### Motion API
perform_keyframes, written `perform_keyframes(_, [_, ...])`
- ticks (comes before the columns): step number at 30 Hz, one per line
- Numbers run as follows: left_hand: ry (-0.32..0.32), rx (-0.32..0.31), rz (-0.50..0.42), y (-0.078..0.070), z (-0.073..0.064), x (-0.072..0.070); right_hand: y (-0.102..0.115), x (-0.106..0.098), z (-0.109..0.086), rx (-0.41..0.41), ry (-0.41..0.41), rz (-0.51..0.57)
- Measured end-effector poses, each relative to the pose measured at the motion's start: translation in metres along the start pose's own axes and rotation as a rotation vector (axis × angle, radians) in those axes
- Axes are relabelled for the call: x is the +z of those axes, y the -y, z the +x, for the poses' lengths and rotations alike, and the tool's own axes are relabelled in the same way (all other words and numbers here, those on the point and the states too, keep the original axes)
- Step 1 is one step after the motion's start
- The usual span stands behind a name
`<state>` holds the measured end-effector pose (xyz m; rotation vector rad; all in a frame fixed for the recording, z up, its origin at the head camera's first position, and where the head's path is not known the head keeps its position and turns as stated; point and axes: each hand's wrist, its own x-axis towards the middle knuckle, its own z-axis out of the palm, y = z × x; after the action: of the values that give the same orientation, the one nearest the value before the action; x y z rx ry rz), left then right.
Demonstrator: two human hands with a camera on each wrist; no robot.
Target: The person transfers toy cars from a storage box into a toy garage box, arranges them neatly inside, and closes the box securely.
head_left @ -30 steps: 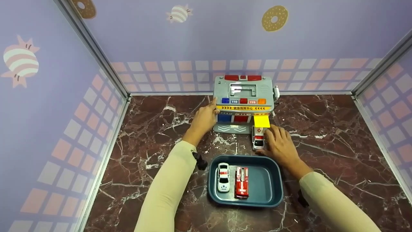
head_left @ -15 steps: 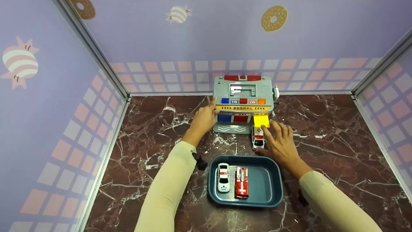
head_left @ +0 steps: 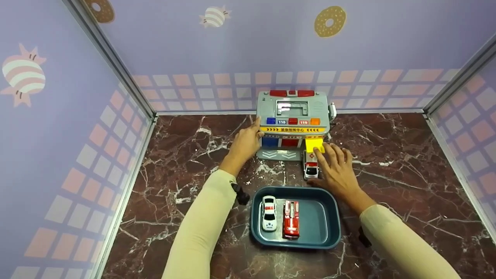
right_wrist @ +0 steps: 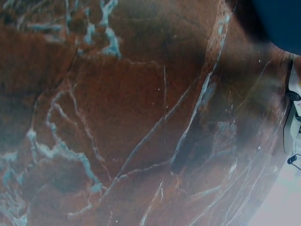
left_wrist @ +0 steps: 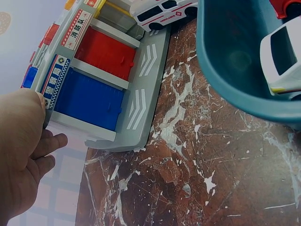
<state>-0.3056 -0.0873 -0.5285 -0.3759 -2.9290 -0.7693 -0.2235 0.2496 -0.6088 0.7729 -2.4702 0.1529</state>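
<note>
A grey toy emergency station (head_left: 292, 108) stands against the back wall, with a blue door (left_wrist: 89, 99), a red door (left_wrist: 104, 54) and a raised yellow door (head_left: 313, 145). My left hand (head_left: 246, 143) grips its left front corner. Under the yellow door a white toy ambulance (head_left: 311, 170) sits partly inside the bay, front end toward me. My right hand (head_left: 337, 170) is beside it, fingers spread, the index fingertip at the yellow door and the thumb by the ambulance's front. The right wrist view shows mainly the floor and no fingers.
A dark blue tray (head_left: 333, 232) stands in front of the station, holding a white toy police car (head_left: 269, 213) and a red toy fire truck (head_left: 291, 220). Panel walls enclose the brown marbled surface (head_left: 403, 178) at the back and sides.
My right index finger has lifted from beside the ambulance onto the yellow door's edge. The ambulance and door have barely shifted. My left hand stays on the station.
</note>
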Motion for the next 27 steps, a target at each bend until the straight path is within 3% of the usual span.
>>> perform_keyframes(11, [0.004, 0.003, -0.004, 0.0004, 0.0, 0.0004, 0.0001, 0.0016, 0.0018, 0.018, 0.004, -0.001])
perform_keyframes(27, [0.0, -0.015, -0.019, 0.0012, 0.0001, 0.001, -0.0015, 0.0087, -0.0022, -0.031, -0.123, 0.056])
